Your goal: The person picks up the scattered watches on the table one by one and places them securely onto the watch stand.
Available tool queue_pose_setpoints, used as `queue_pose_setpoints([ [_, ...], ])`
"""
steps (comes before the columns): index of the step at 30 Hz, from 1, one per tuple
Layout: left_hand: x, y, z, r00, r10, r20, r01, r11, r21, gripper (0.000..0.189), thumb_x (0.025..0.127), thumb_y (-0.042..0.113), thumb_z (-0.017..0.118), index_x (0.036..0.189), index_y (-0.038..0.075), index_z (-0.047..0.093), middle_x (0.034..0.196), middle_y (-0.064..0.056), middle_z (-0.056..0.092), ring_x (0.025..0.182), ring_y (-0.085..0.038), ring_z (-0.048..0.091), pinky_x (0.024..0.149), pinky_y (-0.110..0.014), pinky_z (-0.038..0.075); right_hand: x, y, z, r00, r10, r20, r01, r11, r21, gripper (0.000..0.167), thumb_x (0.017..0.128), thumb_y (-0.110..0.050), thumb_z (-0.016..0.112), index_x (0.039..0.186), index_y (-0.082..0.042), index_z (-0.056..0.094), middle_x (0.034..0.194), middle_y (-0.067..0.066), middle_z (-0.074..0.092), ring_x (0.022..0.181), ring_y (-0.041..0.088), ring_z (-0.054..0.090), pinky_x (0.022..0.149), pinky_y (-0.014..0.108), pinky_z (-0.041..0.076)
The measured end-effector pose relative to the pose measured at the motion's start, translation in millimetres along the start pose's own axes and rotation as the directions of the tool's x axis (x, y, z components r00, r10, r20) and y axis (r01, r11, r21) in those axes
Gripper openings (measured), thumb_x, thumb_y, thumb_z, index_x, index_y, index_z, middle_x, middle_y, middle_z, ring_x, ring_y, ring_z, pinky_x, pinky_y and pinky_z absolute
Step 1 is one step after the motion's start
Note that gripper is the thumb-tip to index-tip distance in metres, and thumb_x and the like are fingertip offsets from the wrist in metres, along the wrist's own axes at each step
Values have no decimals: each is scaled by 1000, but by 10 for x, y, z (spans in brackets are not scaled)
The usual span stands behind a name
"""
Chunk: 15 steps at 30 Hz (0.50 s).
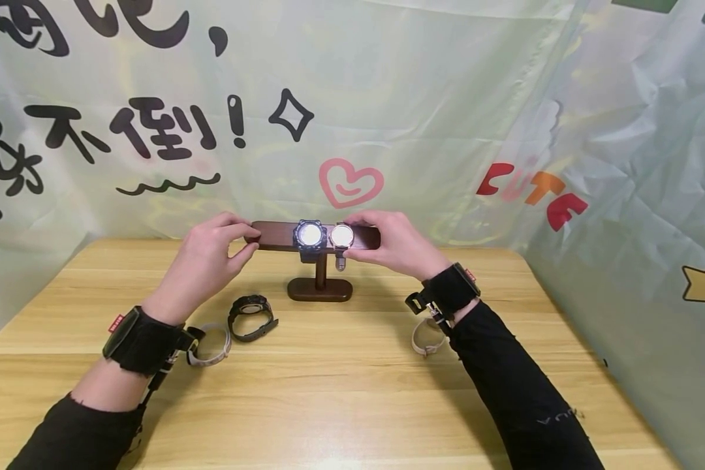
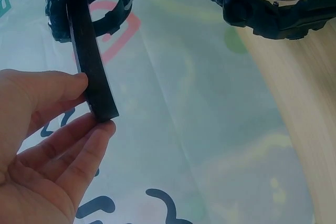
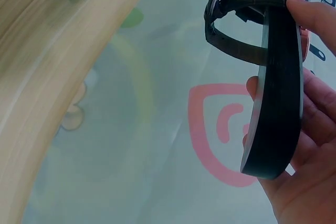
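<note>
From the head view, a dark wooden watch stand (image 1: 277, 236) is upright on the tabletop (image 1: 329, 398), with a black watch (image 1: 310, 235) and a light-dialled watch (image 1: 342, 236) side by side on its bar. The left hand (image 1: 208, 251) pinches the bar's left end; the right hand (image 1: 402, 245) grips the right end, fingertips beside the light-dialled watch. A loose black watch (image 1: 252, 301) and two pale bands (image 1: 214, 360) (image 1: 427, 350) lie nearer the person. Uneven pressure at the two ends could twist or tip the stand, since its base is much narrower than the bar.

In the left wrist view, thumb and fingers hold only the bar's tip; so slight a grip could slip off the corner.

In the right wrist view, fingers curl around the bar and one touches the strap (image 3: 239, 48). Glare and angle hide whether its buckle is fastened; if it is not, that fingertip could drag the watch askew.
</note>
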<state>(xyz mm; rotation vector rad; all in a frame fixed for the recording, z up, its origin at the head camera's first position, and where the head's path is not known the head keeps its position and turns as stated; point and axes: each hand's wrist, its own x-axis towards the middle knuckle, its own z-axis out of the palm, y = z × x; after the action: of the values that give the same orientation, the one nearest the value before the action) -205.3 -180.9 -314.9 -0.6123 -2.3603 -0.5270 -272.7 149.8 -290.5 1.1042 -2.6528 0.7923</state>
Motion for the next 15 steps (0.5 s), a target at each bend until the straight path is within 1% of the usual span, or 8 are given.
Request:
queue_pose_setpoints([
  [12, -5, -3, 1, 1000, 11, -17, -11, 1000, -6, 16, 93, 2, 80, 109, 2, 82, 111, -16, 75, 92, -32, 73, 74, -47, 58, 29, 0, 26, 1000, -22, -2, 22, 1000, 10, 52, 92, -27, 87, 139, -11, 70, 126, 6, 75, 100, 19, 66, 85, 34, 56],
  [15, -4, -2, 4, 1000, 10, -14, -10, 1000, -5, 16, 93, 2, 80, 109, 2, 82, 111, -16, 75, 90, -32, 72, 73, -46, 57, 21, -3, 32, 1000, -24, -5, 25, 1000, 18, 53, 91, -27, 88, 138, -11, 70, 126, 6, 75, 99, 19, 66, 85, 33, 57],
])
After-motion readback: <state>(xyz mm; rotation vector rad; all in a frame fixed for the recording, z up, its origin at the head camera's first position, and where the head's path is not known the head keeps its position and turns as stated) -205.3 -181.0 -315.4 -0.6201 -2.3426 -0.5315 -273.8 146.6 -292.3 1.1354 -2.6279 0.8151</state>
